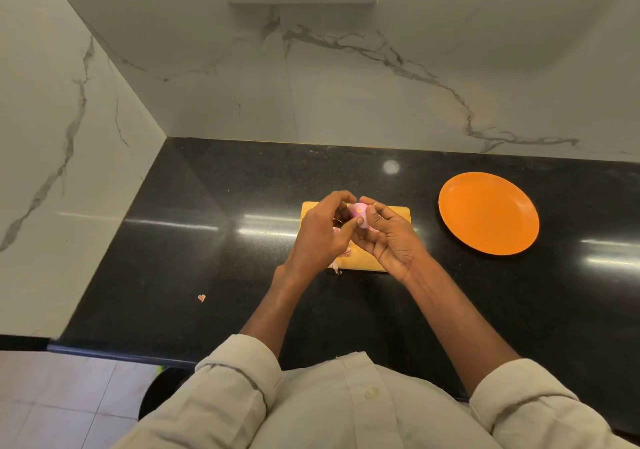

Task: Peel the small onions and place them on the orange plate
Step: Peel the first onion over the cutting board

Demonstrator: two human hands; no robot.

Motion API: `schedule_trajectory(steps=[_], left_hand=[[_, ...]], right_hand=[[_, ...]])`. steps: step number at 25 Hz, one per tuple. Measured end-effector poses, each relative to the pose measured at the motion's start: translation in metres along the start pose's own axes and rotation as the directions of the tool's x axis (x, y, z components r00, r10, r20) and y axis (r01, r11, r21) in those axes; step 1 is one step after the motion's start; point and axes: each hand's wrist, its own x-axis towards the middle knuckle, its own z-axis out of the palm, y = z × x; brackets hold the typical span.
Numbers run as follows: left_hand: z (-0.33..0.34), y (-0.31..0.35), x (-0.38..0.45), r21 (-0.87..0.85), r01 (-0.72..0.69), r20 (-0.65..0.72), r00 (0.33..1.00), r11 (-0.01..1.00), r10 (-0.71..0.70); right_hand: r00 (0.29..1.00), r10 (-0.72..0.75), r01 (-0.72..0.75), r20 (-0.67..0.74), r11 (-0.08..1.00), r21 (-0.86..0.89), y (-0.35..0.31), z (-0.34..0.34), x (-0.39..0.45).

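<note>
I hold one small onion (358, 215) up between both hands, just above the far edge of the yellow cutting board (398, 215) near the middle of the frame. My left hand (320, 232) curls over it from the left, the thumb lying along the onion's underside and the fingers bent over the top. My right hand (389, 237) cups it from the right, palm turned upward, with the thumb and fingertips pinching its side. Both hands are grasping the onion; neither is slack. The onion shows pale pink-purple, with a small yellowish spot at the end that faces the camera; it looks mostly bare of dry skin, though my fingers cover too much of it to be sure.

Bits of pinkish peel (337, 264) lie on the near left part of the board, under my left hand and at its near edge. One more scrap of peel (201, 297) lies alone on the black countertop (173, 258) toward the lower left, well apart from the board.

The orange plate (488, 213) sits on the counter to the right of the board, apart from it, with nothing on it. My rolled light sleeves (239, 372) fill the bottom of the frame
</note>
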Motion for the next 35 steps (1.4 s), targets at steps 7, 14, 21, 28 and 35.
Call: schedule_trajectory(steps=[7,14,21,28,35], left_hand=[[0.009,0.005,0.005,-0.065,0.139,-0.109,0.983,0.988,-0.145],[0.009,-0.006,0.003,-0.557,0.327,-0.083,0.893,0.763,-0.443],[0.012,-0.005,0.003,-0.429,0.355,-0.037,0.912,0.831,-0.409],[0.015,-0.016,0.001,-0.473,0.392,-0.055,0.881,0.789,-0.471],[0.020,-0.030,-0.009,-0.103,0.491,0.015,0.870,0.865,-0.492]], right_hand=[[0.985,-0.163,0.152,-0.062,0.976,-0.156,-0.001,0.000,-0.002],[0.998,0.014,-0.010,-0.056,0.997,0.082,-0.003,0.003,0.003],[0.999,0.002,0.000,-0.051,0.999,0.051,-0.002,0.003,0.000],[0.990,0.084,-0.074,-0.116,0.993,0.088,-0.004,0.000,0.002],[0.970,0.168,-0.151,-0.174,0.983,0.106,0.008,-0.009,0.011]])
